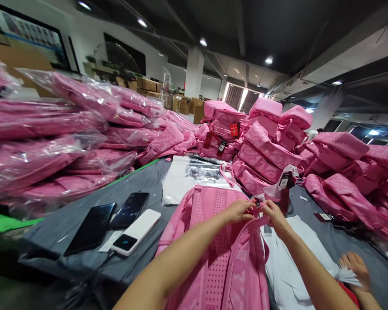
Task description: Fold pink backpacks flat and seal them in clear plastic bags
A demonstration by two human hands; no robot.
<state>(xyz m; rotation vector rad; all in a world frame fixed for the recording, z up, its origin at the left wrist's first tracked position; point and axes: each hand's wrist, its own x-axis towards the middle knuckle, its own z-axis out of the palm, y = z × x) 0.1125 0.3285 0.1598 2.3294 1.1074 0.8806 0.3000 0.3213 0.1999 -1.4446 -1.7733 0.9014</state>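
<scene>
A pink backpack point(213, 241) lies on the table in front of me, its perforated back panel and shoulder straps facing up. At the pack's upper right, my left hand point(241, 210) pinches the shoulder strap point(245, 230). Close beside it, my right hand point(274, 215) is also closed on the strap's end. A small dark piece shows between my fingertips, too small to make out. White sheets point(287, 267) lie under my right forearm.
Bagged pink backpacks point(45, 125) are piled at left, unbagged ones point(268, 146) at the back and right. Two dark phones point(90, 228) and a white power bank point(137, 232) lie at left. Clear plastic bags point(197, 172) lie behind the pack. Another person's hand point(355, 271) is at lower right.
</scene>
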